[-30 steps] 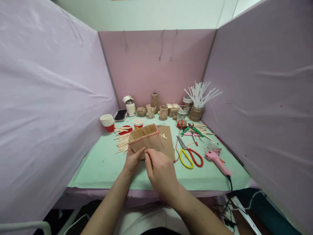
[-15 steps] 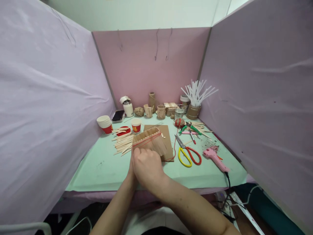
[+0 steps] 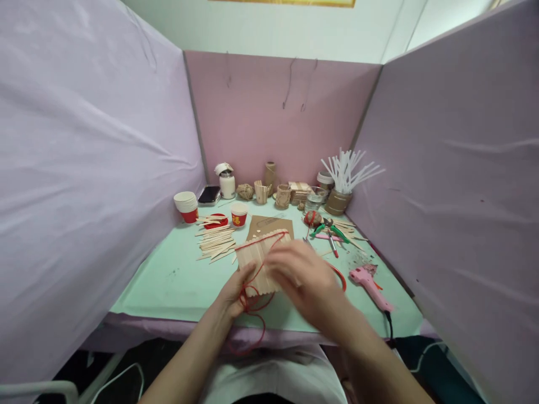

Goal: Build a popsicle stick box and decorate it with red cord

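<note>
A small box made of wooden craft sticks is tilted above the near part of the table, its flat stick side towards me. My left hand grips its lower left side, thumb on the front. Red yarn runs across the box near its upper edge. A loose length drops across the front and tangles by my left fingers, hanging past the table's front edge. My right hand is over the box's right side, smeared by motion. Whether its fingers hold the yarn cannot be made out.
Brown cardboard lies behind the box. Loose sticks and paper cups are left. Pliers, a red yarn ball and a pink glue gun lie right. My right hand partly covers scissors.
The box has turned from showing its open top to showing its flat side. My right hand has left the left hand and moved right. Loose yarn now hangs by my left hand.
</note>
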Motion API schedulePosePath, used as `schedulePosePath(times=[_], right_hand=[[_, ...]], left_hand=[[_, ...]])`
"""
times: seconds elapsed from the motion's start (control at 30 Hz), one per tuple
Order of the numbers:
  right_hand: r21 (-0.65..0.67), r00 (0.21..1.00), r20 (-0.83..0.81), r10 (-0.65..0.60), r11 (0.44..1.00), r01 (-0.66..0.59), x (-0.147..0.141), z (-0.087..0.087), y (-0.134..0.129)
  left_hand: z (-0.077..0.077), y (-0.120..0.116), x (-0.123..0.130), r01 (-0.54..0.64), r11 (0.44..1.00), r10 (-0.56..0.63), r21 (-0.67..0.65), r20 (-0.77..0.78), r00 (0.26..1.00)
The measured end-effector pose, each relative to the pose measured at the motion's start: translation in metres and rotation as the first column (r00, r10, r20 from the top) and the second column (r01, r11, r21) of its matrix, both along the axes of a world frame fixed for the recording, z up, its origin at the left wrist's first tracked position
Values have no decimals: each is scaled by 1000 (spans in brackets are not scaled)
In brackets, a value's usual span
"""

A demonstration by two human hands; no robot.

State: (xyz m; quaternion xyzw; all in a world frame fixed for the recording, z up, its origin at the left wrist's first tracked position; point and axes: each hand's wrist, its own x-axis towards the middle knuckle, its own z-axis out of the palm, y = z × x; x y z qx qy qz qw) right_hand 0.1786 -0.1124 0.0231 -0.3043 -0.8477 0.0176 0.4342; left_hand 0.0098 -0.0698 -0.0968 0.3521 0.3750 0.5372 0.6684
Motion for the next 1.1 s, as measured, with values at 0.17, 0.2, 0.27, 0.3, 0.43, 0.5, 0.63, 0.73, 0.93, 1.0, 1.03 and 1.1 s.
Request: schedulePosePath(times=[0.17,0.2,0.27,0.3,0.43,0.5,0.63,0.73,0.93,1.0,1.03,1.1], right_hand=[[-220,1000,3,23,975,-21,58,-2,50],[-284,998,6,62,957,-58,63,-3,56],[-379,992,-14,122,918,-118,67,-6,63],[-412,989,-23,144,900,-141,67,-8,65],[-481,976,-50,212,851,-209,63,-11,64],[-511,976,-67,205,833,-210,62,-10,62],[-575,977,-97,190,791,-211,62,-7,58],[-607,976,-108,188,765,-214,62,-6,55],[-613,973,-146,176,756,-229,62,-10,56],[-589,969,-164,184,770,-246,62,-13,61],[-561,967,-167,192,788,-253,62,-14,65],[-473,970,-138,202,847,-244,62,-16,75]], left_hand=[[-3,-2,3,101,976,-74,-193,146,987],[-4,-3,2,123,969,-89,-214,161,983],[-6,-6,-1,182,957,-147,-224,166,975],[-5,-8,-2,214,951,-179,-223,166,970],[-1,-11,-3,273,935,-243,-228,152,958],[0,-11,-4,260,939,-234,-224,137,963],[1,-11,-5,246,954,-226,-172,129,966],[4,-12,-5,245,958,-225,-148,136,965],[11,-9,-4,239,964,-225,-113,128,966],[14,1,-6,222,972,-214,-81,90,973],[15,9,-8,209,977,-206,-53,57,977],[16,28,-12,176,983,-176,48,-11,984]])
